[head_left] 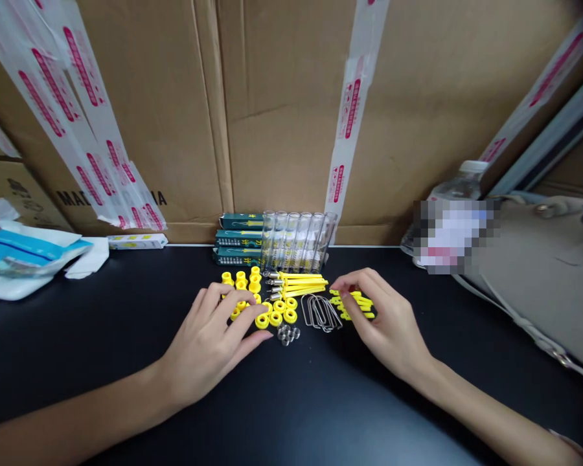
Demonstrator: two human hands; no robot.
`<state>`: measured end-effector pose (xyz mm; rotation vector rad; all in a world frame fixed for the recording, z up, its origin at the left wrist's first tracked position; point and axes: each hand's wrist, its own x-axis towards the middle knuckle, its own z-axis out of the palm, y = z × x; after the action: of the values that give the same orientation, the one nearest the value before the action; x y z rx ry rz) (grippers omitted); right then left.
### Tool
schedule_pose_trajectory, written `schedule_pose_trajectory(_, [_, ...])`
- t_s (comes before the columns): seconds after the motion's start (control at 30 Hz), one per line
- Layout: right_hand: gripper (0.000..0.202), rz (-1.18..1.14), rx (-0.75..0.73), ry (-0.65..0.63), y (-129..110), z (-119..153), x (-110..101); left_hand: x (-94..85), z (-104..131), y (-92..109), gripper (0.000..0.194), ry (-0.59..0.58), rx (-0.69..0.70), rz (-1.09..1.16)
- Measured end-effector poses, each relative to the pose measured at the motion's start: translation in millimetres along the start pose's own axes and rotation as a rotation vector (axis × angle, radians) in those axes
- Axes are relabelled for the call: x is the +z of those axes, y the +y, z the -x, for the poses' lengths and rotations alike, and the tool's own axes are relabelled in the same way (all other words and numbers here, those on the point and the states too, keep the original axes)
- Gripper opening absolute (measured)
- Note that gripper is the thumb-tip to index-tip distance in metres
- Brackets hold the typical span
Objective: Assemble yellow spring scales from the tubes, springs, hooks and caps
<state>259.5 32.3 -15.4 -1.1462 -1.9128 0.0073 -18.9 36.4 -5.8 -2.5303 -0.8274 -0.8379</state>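
Observation:
My left hand [212, 330] is open, its fingers spread over a group of yellow plastic collars [290, 316], some of them hidden beneath it. Over at the right, my right hand [386, 320] curves above small yellow strips [364, 302]. Its thumb and index tips are close but apart, with nothing visible held. Between the hands lie bent metal wire hooks [323, 316] and a small cluster of shiny metal discs or rings [287, 334]. Yellow rods with metal-tipped ends [301, 282] are stacked behind them.
Clear plastic tubes [298, 239] stand upright before green printed boxes [238, 239]. A large taped cardboard box [282, 129] walls off the back. To the right are a plastic bottle [469, 181] and a beige bag [548, 272]; blue-white packaging [34, 252] lies left.

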Motion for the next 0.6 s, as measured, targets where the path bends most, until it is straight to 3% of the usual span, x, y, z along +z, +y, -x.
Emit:
schedule_pose_trajectory(0.3, [0.014, 0.038, -0.018, 0.011, 3, -2, -1, 2.9, 3, -3, 0.016, -0.038, -0.006, 0.037])
schedule_pose_trajectory(0.6, [0.028, 0.074, -0.199, -0.04, 16, -2, 6, 2.1, 2, -1, 0.02, -0.074, -0.025, 0.022])
